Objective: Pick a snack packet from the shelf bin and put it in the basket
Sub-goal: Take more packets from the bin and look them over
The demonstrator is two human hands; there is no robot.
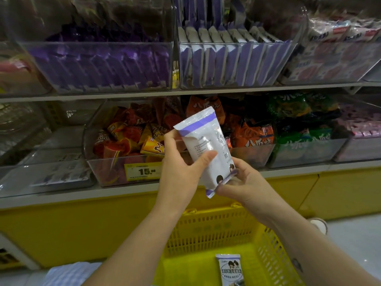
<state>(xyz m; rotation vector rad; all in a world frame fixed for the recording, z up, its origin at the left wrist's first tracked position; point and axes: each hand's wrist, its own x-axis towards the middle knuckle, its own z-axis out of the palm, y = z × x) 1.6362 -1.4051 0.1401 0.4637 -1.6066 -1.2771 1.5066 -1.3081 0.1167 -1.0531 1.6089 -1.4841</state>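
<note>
- Where the upper shelf runs, at 12 o'clock, a clear acrylic shelf bin (pixel 237 86) holds white-and-purple flat packets (pixel 224 60) standing on edge in a row.
- At 11 o'clock, a second clear bin (pixel 99 90) is packed with dark purple packets (pixel 107 67).
- Lower shelf, 9 to 10 o'clock of centre: a clear bin with a yellow price tag (pixel 144 172) holds loose orange-red triangular packets (pixel 123 139). Bins at 2 to 3 o'clock hold orange and green bags.
- At 6 o'clock, a yellow slatted plastic basket (pixel 206 230) has one white-and-purple packet with cartoon faces (pixel 229 269) lying on its floor.
- The shelf unit has a yellow base panel (pixel 82 230). Pale floor (pixel 354 244) shows at 4 o'clock.
- The white plastic snack packet with purple end bands (pixel 206 149) is at centre, in the air above the basket and in front of the lower shelf, with its top leaning to 11 o'clock.
- The left hand (pixel 181 162) grips the packet's left edge: thumb flat across the face, fingers curled behind.
- The right hand (pixel 243 180) pinches the packet's bottom end, fingers curled under it.
- Both forearms are bare, reaching up from 6 o'clock.
</note>
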